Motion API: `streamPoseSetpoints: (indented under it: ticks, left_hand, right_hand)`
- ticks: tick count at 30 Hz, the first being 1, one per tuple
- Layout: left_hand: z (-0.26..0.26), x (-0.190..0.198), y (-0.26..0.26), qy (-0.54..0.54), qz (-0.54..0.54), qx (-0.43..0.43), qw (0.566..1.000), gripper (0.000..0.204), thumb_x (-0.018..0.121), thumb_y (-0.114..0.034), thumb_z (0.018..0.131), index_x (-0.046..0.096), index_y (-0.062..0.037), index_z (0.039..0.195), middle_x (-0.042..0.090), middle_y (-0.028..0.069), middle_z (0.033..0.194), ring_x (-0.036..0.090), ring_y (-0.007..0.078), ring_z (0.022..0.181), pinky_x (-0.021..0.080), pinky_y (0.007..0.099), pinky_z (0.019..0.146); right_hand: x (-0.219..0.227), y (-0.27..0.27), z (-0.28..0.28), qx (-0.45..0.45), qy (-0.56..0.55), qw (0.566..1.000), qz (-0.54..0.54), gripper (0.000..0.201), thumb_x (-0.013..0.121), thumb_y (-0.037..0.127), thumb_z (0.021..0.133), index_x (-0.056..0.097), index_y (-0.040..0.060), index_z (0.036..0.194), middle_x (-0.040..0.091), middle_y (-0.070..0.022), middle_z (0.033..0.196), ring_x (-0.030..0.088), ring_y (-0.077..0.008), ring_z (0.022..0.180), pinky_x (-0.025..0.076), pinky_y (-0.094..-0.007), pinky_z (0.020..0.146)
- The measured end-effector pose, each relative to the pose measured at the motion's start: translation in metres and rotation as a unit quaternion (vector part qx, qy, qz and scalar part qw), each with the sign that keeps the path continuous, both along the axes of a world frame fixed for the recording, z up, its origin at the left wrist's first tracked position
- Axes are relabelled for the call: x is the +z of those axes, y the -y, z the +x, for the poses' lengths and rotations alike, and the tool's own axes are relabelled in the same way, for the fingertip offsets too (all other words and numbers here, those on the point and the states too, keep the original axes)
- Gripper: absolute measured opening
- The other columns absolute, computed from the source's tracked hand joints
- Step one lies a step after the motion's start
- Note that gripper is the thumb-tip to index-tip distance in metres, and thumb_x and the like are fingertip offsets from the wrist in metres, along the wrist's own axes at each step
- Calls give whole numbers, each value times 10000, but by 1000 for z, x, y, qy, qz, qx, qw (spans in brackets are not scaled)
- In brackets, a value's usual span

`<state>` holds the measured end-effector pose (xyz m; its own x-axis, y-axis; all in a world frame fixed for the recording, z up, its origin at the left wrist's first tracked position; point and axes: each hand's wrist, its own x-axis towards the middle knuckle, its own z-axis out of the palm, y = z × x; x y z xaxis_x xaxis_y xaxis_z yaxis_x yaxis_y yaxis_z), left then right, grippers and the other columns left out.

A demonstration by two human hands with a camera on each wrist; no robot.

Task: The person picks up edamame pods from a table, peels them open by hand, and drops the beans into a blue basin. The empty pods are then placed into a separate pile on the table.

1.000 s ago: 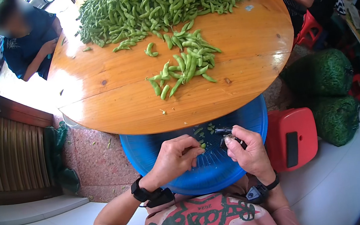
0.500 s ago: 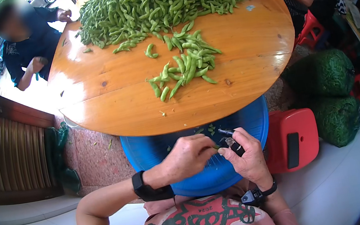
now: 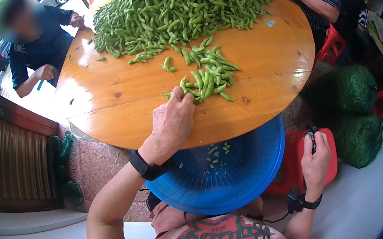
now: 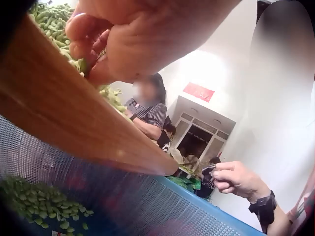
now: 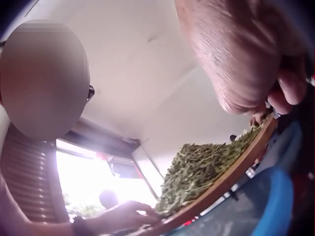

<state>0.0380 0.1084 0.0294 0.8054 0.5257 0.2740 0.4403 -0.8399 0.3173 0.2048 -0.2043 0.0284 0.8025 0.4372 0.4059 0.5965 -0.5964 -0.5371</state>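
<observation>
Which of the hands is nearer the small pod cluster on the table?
Left. The left hand is at the pod cluster, by its near left edge; the right hand, holding a dark tool, is farther off, right of the basin.

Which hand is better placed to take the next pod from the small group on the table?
Left, I'd judge: the left hand is at the small pod group on the table, while the right hand is over the red stool in the head view, holding a dark tool.

Pods (image 3: pixel 184 10) on the table (image 3: pixel 270 82), basin (image 3: pixel 254 169) under its near edge
</observation>
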Motion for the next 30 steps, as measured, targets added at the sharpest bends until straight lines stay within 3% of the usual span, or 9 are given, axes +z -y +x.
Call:
streamPoseSetpoints:
  ticks: [3,6,11,12,21,24,26,27,30]
  left_hand:
    - [-3,4,5,58,6,3,998,128,688,-122,881,670,-59,992,601,134,979,648,378,779,555,458,700]
    - [-17,22,28,140,-39,-28,989,103,695,-70,890,688,-34,986,658,90,921,677,259,763,553,375,673]
    - [-48,7,80,105,-625,-54,772,171,691,-87,961,705,22,1093,712,19,959,634,51,877,558,244,747]
    - [-50,2,86,112,-624,-50,771,154,698,-105,961,710,-10,1081,609,-73,819,475,-23,631,363,168,517]
    - [-58,-18,100,158,-499,-66,850,93,681,-100,973,681,-17,1017,601,-14,781,477,-6,607,343,181,491]
    - [-61,-16,93,58,-711,-12,701,93,679,-110,975,669,-23,1008,613,20,840,499,25,600,346,193,489]
    - [-62,-28,92,152,-878,-63,449,122,694,-129,967,654,-26,1021,619,34,867,517,47,617,349,202,499]
    - [-61,-28,94,151,-879,-63,449,122,694,-129,967,654,-26,1021,619,34,867,517,47,617,349,202,499]
    - [-56,-31,103,164,-841,-84,510,140,673,-155,986,636,-26,1023,619,38,860,526,50,640,371,207,519]
  right_hand:
    - [5,-15,-19,46,-73,996,23,39,552,-7,910,559,-46,911,542,-180,812,573,-374,739,470,-411,682]
    - [10,-42,-49,130,-258,953,95,78,566,31,935,580,7,862,548,-64,652,550,-164,560,442,-327,533]
    - [13,-75,-80,251,-509,807,164,90,596,53,953,612,-24,910,536,9,718,523,-37,586,412,-219,502]
    - [10,-76,-81,251,-510,807,162,90,596,53,953,612,-24,910,536,9,718,523,-37,586,412,-219,502]
    - [-9,-76,-81,342,-415,835,119,80,586,30,954,606,-45,930,516,-14,793,513,-45,599,410,-218,505]
    - [-14,-69,-71,311,-634,691,153,61,585,45,962,609,-7,940,513,-4,765,475,-35,572,369,-211,489]
    - [-16,-71,-69,291,-703,616,203,52,581,50,968,605,11,942,506,5,754,458,-29,562,350,-205,486]
    - [-16,-71,-68,269,-763,533,249,46,578,55,973,602,30,944,500,14,743,440,-23,552,331,-199,483]
    - [-19,-69,-70,265,-719,607,211,59,583,49,957,591,7,917,495,0,745,469,-51,576,373,-234,503]
